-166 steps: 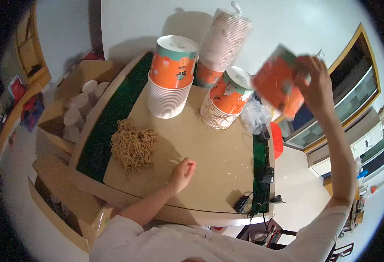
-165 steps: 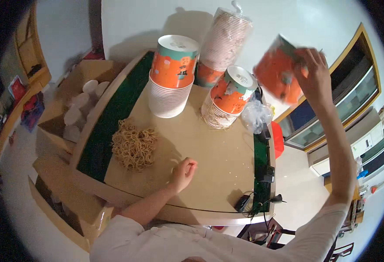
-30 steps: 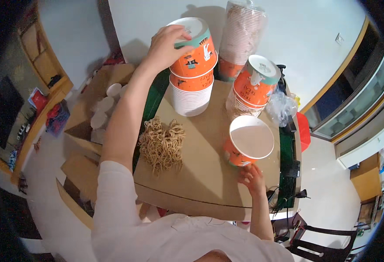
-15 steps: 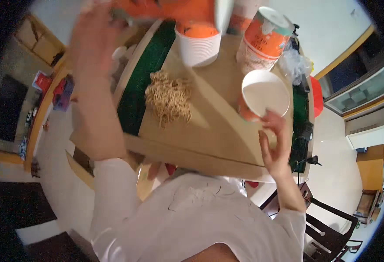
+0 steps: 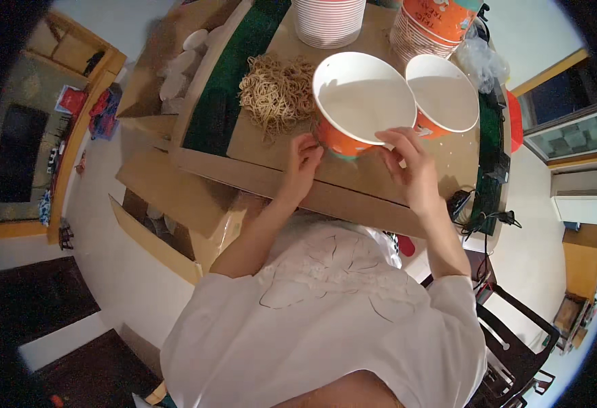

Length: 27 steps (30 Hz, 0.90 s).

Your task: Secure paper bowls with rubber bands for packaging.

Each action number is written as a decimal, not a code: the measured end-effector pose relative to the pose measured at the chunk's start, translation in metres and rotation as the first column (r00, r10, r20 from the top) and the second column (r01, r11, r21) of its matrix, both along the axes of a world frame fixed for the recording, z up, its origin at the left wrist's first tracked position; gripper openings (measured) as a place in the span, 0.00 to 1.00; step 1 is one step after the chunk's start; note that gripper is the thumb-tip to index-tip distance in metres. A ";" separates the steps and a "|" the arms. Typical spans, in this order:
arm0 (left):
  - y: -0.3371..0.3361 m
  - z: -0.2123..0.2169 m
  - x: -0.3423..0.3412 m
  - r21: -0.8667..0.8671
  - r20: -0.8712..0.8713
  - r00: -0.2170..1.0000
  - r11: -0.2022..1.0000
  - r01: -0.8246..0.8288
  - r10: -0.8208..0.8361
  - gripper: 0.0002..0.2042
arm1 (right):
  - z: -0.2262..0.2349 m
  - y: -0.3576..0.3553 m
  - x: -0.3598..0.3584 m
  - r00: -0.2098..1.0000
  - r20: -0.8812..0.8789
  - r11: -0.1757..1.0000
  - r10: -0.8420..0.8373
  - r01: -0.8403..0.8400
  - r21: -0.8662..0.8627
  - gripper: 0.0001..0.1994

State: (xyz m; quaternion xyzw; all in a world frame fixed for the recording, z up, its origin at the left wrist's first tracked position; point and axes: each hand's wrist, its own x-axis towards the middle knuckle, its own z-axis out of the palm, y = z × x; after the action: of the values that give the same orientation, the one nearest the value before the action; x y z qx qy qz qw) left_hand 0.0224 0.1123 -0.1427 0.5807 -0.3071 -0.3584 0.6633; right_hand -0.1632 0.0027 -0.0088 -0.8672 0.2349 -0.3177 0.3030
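Observation:
A wide paper bucket (image 5: 363,98), white inside with an orange outer wall and a teal base, tilts its mouth toward me over the near part of the cardboard-covered table. My right hand (image 5: 410,163) grips its near right rim between thumb and fingers. At its lower left side is my left hand (image 5: 302,170), fingers curled close together beside the wall; what they pinch, if anything, is hidden. Left of the bucket lies a tangled heap of tan, stringy loops (image 5: 274,92). A second open bucket (image 5: 444,95) of the same kind stands just right of the first.
Behind stand a stack of nested white cups (image 5: 329,24) and a stack of orange buckets (image 5: 434,27). A clear plastic bag (image 5: 485,64) and black cables (image 5: 475,217) lie along the right side. Open cardboard boxes (image 5: 155,224) sit at lower left, with a chair (image 5: 516,333) at lower right.
The bucket my left hand held up at the far left has come down to the middle in front of me. My right hand has moved from the second bucket onto this one's rim.

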 end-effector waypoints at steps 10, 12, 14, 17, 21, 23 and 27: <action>0.050 0.020 0.014 0.033 0.688 0.725 0.996 -0.079 0.035 0.12 | -0.084 0.029 -0.061 0.911 -0.307 0.928 0.275 -0.335 -0.163 0.20; 0.045 0.022 0.010 0.293 0.674 0.730 0.948 -0.121 -0.115 0.11 | -0.091 0.034 -0.061 0.865 -0.411 0.915 0.289 -0.376 -0.148 0.22; 0.036 0.029 0.007 0.293 0.671 0.737 0.943 -0.158 -0.085 0.10 | -0.090 0.036 -0.055 0.828 -0.504 0.899 0.247 -0.389 -0.200 0.24; 0.025 0.019 0.009 0.214 0.708 0.706 0.952 -0.216 0.001 0.09 | -0.091 0.035 -0.052 0.835 -0.489 0.902 0.252 -0.385 -0.193 0.27; 0.021 0.021 0.014 0.098 0.727 0.679 0.964 -0.245 0.098 0.11 | -0.092 0.035 -0.053 0.829 -0.495 0.902 0.261 -0.392 -0.181 0.29; 0.013 0.021 0.018 0.104 0.714 0.683 0.942 -0.318 0.152 0.11 | -0.092 0.035 -0.048 0.846 -0.477 0.911 0.237 -0.365 -0.195 0.28; -0.014 0.022 0.045 -0.222 0.773 0.452 0.857 -0.465 0.446 0.09 | -0.091 0.033 -0.046 0.840 -0.495 0.904 0.225 -0.369 -0.215 0.28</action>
State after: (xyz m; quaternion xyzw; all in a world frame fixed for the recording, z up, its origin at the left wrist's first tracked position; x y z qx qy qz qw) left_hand 0.0679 0.0979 -0.1206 0.7454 -0.4012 0.1302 0.5163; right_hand -0.2088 0.0362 -0.0998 -0.9791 0.1095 -0.0846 0.1487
